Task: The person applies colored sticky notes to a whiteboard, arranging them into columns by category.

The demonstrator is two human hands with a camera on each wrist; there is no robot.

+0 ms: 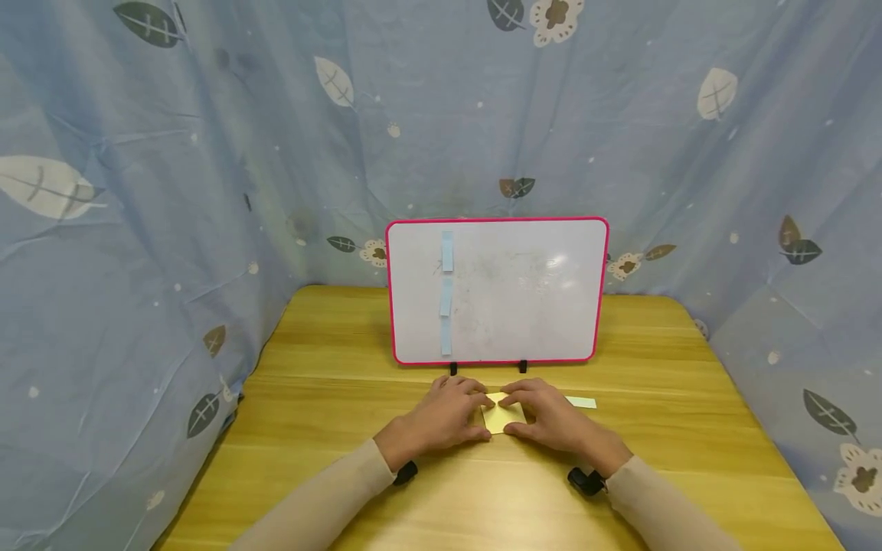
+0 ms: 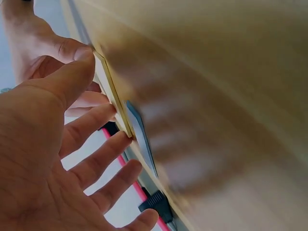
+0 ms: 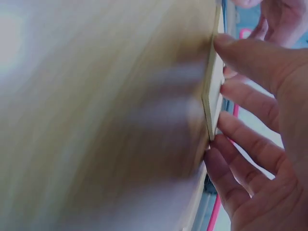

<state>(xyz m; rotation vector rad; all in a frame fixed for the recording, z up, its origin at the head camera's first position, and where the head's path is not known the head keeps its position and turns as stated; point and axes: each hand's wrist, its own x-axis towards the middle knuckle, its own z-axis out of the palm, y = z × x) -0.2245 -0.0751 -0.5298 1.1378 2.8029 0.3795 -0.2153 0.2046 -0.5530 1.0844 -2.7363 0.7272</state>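
A yellow sticky note pad (image 1: 501,419) lies on the table between both hands. My left hand (image 1: 451,413) holds its left side, thumb at the near edge and a forefinger over the top. The right hand (image 1: 547,415) grips the right side the same way. In the left wrist view, the pad's thick edge (image 2: 111,89) shows beside the thumb, and a blue pad (image 2: 139,137) lies beyond the fingers; the left hand covers it in the head view. From the right wrist, the thumb touches a corner of the yellow pad (image 3: 211,91).
Behind the hands stands a pink-framed whiteboard (image 1: 524,291) on black feet, with light blue notes (image 1: 447,252) stuck in a column on its left. A pale green strip (image 1: 582,402) lies right of the right hand. Patterned curtains surround the wooden table (image 1: 331,344).
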